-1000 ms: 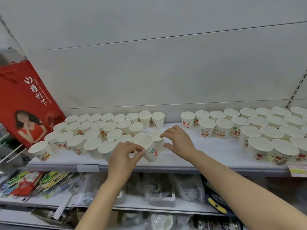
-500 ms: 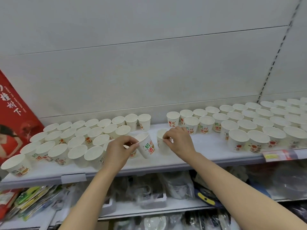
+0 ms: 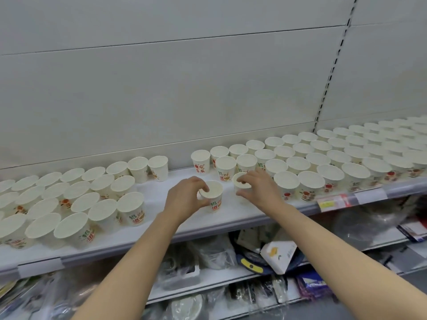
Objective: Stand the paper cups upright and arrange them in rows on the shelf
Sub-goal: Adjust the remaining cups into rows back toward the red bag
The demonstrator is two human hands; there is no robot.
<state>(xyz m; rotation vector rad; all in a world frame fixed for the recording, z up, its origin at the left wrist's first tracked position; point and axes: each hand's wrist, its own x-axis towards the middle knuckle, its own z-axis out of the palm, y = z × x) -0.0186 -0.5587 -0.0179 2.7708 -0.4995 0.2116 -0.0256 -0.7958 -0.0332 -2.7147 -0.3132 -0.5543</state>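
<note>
While both hands pinch upright cups on the shelf [image 3: 161, 218], left hand [image 3: 184, 197] holds one cup [image 3: 213, 196], right hand [image 3: 260, 188] another cup [image 3: 241, 184].

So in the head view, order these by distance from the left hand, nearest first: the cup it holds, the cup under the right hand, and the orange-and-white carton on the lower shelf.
1. The cup it holds, in the left hand's grip, mid-shelf.
2. The cup under the right hand, just to the right.
3. The orange-and-white carton, below on the lower shelf.

Both arms outstretched; left grip [image 3: 184, 197], right grip [image 3: 258, 188] curled
</note>
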